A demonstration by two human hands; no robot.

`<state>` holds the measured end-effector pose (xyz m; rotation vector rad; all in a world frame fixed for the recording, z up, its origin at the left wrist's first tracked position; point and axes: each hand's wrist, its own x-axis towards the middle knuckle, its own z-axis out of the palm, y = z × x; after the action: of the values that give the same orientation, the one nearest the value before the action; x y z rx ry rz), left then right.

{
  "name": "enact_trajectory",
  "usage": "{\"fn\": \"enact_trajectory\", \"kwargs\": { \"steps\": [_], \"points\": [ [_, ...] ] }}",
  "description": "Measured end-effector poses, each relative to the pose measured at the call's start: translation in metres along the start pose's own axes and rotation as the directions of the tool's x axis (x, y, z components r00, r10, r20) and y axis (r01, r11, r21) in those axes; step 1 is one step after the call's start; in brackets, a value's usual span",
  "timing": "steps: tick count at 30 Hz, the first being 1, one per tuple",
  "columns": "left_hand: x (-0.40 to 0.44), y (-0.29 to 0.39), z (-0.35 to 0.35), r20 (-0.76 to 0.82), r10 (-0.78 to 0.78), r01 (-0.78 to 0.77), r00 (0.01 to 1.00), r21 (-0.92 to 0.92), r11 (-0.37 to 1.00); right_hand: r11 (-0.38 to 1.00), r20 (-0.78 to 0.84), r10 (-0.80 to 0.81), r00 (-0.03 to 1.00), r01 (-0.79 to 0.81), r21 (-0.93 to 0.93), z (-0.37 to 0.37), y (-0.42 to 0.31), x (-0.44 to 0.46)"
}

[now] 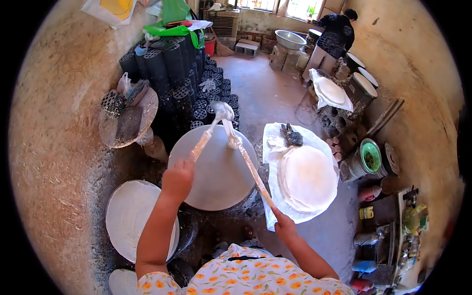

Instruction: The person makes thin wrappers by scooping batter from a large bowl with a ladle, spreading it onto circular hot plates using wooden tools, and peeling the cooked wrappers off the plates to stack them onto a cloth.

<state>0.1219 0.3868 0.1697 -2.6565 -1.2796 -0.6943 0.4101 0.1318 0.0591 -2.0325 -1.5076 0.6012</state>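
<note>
My left hand (178, 178) is closed round the wooden handle of a ladle (201, 142), whose pale, coated head is raised over the far edge of a round grey pan (214, 169). My right hand (284, 224) grips the lower end of a long wooden stick (254, 173). The stick slants up and left across the pan, and its whitish upper end touches or overlaps the ladle head; which of the two I cannot tell. Right of the pan, a stack of thin white round sheets (309, 178) lies on a white cloth (273, 212), with a dark object (293, 135) behind it.
A white-topped round container (140, 216) stands at the lower left. Black perforated cylinders (172, 69) are piled beyond the pan. A small round table (150, 105) is at left. At the back right, a person (337, 32) bends near pots. Shelves (393, 236) line the lower right.
</note>
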Motion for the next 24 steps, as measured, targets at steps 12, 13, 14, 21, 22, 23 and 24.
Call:
{"fn": "enact_trajectory", "kwargs": {
  "steps": [12, 13, 14, 21, 22, 23, 24],
  "points": [
    [0.005, 0.022, -0.064, 0.319, -0.488, 0.328, 0.812, -0.942, -0.07, 0.998, -0.005, -0.002, 1.0, 0.002, 0.069, 0.019, 0.002, 0.044],
    [0.0, 0.019, -0.059, 0.375, -0.477, 0.342, 0.795, -0.926, -0.159, 0.998, 0.001, -0.008, 1.0, 0.008, 0.069, 0.022, 0.0, 0.06],
    [-0.007, 0.013, -0.052, 0.399, -0.444, 0.36, 0.802, -0.917, -0.175, 0.998, 0.063, 0.03, 0.998, -0.033, 0.055, 0.024, -0.01, 0.082],
    [-0.054, 0.01, -0.027, 0.563, -0.461, 0.187, 0.686, -0.749, -0.636, 0.985, 0.078, -0.145, 0.986, 0.136, 0.105, 0.047, -0.061, 0.16],
    [-0.059, 0.012, -0.023, 0.548, -0.483, 0.232, 0.683, -0.79, -0.568, 0.986, 0.118, -0.068, 0.991, 0.048, 0.161, 0.039, -0.068, 0.152],
    [-0.064, 0.009, -0.021, 0.549, -0.485, 0.229, 0.681, -0.788, -0.571, 0.976, 0.16, 0.009, 0.987, -0.043, 0.212, 0.035, -0.07, 0.145],
    [-0.069, 0.006, -0.019, 0.554, -0.477, 0.288, 0.683, -0.804, -0.521, 0.977, 0.162, 0.007, 0.987, -0.041, 0.208, 0.035, -0.061, 0.135]
  ]
}}
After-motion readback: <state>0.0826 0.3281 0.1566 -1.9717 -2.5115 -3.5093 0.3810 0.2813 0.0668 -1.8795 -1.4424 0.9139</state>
